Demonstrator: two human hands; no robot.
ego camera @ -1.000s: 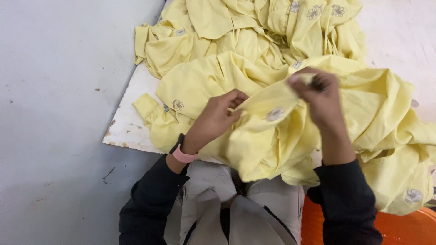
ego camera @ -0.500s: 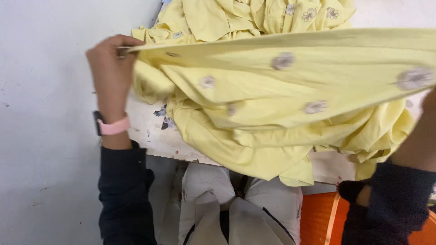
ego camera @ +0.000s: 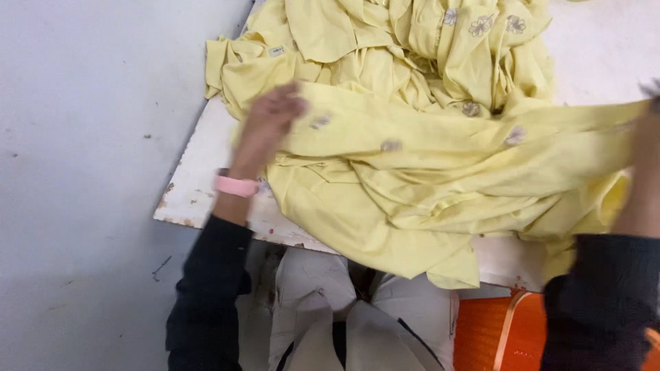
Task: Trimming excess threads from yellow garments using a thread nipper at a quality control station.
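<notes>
A pale yellow garment (ego camera: 440, 172) with small embroidered flowers lies stretched sideways across a white board (ego camera: 199, 185). My left hand (ego camera: 269, 118), blurred, grips the garment's left edge; a pink band (ego camera: 236, 185) sits on that wrist. My right hand (ego camera: 646, 158) is at the frame's right edge, blurred and partly cut off, holding the garment's right end taut. Both of my sleeves are dark.
A heap of more yellow garments (ego camera: 426, 41) covers the far part of the board. Grey floor (ego camera: 82, 172) lies to the left. An orange plastic seat or crate (ego camera: 495, 330) shows beside my light trousers (ego camera: 385, 316) at the bottom.
The hands were close together on the bunched cloth, then pulled wide apart and lifted it. Now the spread garment has come down onto the board and my left hand has moved inward.
</notes>
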